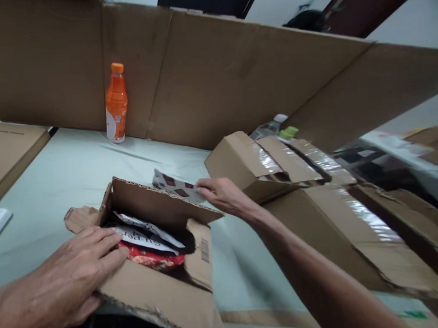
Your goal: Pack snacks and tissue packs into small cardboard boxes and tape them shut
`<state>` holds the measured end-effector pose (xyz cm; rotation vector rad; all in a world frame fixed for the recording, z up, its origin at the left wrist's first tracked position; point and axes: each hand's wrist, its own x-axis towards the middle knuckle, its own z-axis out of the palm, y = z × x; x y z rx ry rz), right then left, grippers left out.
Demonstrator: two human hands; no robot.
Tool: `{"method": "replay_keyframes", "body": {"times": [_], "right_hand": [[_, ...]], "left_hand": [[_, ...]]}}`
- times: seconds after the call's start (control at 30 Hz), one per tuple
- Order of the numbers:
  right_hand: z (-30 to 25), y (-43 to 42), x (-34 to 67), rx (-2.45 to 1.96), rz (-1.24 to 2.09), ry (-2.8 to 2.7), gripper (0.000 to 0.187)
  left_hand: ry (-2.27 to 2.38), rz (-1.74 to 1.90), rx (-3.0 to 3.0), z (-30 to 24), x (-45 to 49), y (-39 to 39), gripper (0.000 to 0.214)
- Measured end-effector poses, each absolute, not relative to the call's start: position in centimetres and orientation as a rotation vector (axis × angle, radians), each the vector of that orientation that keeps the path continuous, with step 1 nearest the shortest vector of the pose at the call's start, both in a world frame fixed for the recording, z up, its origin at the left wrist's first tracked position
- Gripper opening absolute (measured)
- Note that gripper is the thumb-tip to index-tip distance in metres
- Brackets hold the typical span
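The open box (159, 306) sits near the front edge of the table (81, 165), with its near flap folded out toward the person. Behind it the tabletop runs back to the cardboard wall (217, 80), where the bottle (116, 106) stands upright; this is the widest stretch of room. On the right, the cartons (319, 232) leave a narrower strip of tabletop beside the box, and the right forearm crosses it. The right hand (219, 193) pinches the right end of the patterned packet (173, 183), which is just beyond the box's raised far flap, its lower part hidden by that flap. The left hand (86, 266) lies over the box's left rim, fingers extended toward the white packet (144, 238) and red packet (158, 258) inside; whether it grips the cardboard, I cannot tell.
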<state>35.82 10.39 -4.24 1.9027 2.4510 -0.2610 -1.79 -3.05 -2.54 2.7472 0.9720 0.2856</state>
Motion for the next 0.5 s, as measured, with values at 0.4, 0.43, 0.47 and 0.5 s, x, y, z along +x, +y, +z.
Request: {"method": "replay_keyframes", "body": {"times": [0.4, 0.43, 0.47, 0.5], "right_hand": [[-3.4, 7.0, 34.5, 1.968, -0.761, 2.672, 0.028], [-2.6, 6.0, 34.9, 2.132, -0.684, 2.738, 0.030], [-1.7, 4.7, 35.3, 2.357, -0.547, 2.832, 0.032], [-0.7, 3.1, 35.7, 2.614, -0.327, 2.938, 0.032]], "left_hand": [[0.929, 0.292, 2.730, -1.4, -0.8, -2.9, 0.056], [0.927, 0.300, 2.731, -1.6, -0.8, -2.9, 0.055], [0.924, 0.301, 2.733, -1.9, -0.8, -2.8, 0.054], [0.918, 0.297, 2.738, -2.0, -0.9, -2.8, 0.053]]}}
